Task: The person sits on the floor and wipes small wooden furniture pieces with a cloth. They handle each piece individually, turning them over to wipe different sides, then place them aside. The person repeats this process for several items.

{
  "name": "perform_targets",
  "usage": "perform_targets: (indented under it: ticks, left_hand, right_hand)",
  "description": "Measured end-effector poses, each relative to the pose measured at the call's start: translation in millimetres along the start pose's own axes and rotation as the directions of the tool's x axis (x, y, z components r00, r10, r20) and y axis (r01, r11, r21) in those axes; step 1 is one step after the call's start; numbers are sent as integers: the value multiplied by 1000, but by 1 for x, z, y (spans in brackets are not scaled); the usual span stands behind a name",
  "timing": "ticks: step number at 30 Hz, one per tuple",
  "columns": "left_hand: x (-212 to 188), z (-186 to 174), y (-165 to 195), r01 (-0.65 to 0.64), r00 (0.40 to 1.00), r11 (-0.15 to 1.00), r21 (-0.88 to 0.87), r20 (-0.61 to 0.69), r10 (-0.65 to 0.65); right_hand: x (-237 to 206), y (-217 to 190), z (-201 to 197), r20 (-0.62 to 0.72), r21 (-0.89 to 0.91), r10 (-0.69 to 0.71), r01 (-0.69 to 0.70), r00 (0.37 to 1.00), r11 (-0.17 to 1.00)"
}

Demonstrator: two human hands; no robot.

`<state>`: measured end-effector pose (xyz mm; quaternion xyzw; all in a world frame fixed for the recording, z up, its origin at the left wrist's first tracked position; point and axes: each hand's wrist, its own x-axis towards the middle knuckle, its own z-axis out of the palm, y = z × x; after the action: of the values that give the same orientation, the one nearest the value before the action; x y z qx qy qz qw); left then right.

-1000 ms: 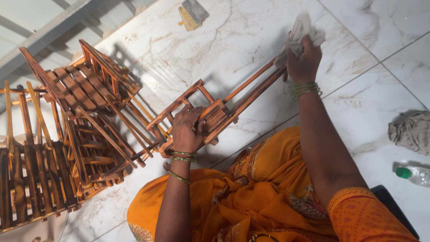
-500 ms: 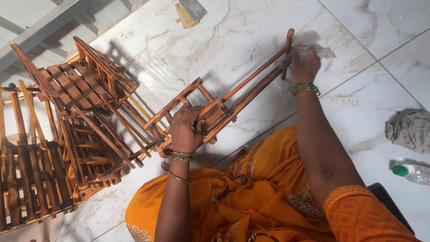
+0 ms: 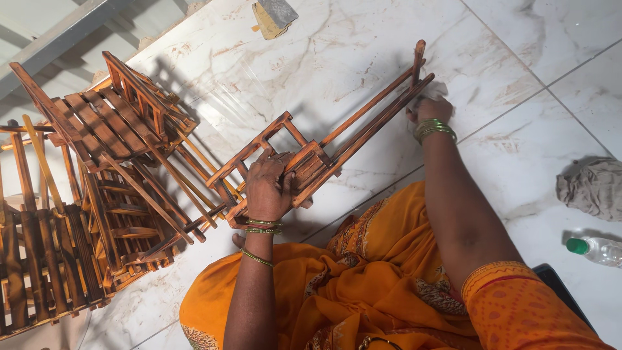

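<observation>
Left hand (image 3: 269, 188) grips the small wood frame (image 3: 324, 149) near its boxy middle, fingers curled over the slats, pinning it on the white marble floor (image 3: 363, 45). Right hand (image 3: 431, 111) is closed on a pale rag (image 3: 440, 91) and presses it on the frame's long bars at the far end. Looks like the wiping step, w/ the rag rubbing the wood. Next move prob. needs the left hand to hold firm so the frame can't slide, and the right to run the rag along the bars w/o snagging. Only one view, the head cam. Hard to see: most of the rag is tucked under the hand and bars. The stack of wood frames (image 3: 97, 194) is cut off at left. A grey cloth (image 3: 593, 188) and a bottle w/ green cap (image 3: 596, 249) sit at the right edge, bottle partly cut off.
</observation>
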<state>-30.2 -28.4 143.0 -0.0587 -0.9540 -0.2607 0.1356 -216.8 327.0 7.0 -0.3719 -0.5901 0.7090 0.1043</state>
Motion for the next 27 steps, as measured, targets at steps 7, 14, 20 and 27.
perform_targets:
  ticks: [7, 14, 20, 27]
  left_hand:
    - [-1, -2, 0, -13, 1000, 1000, -7, -8, 12]
    - [-2, -1, 2, -18, 1000, 1000, -8, -11, 18]
    - [4, 3, 4, -17, 1000, 999, 27, -20, 18]
    - [14, -3, 15, 7, 1000, 998, -61, -12, -8]
  right_hand:
    - [3, 24, -7, 282, -800, -227, 359, 932, 480]
    - [6, 8, 5, 96, -345, -169, 192, 981, 919]
    - [5, -12, 8, -54, 211, -58, 68, 997, 975]
    - [-92, 4, 21, 452, -26, -750, 848, 483, 530]
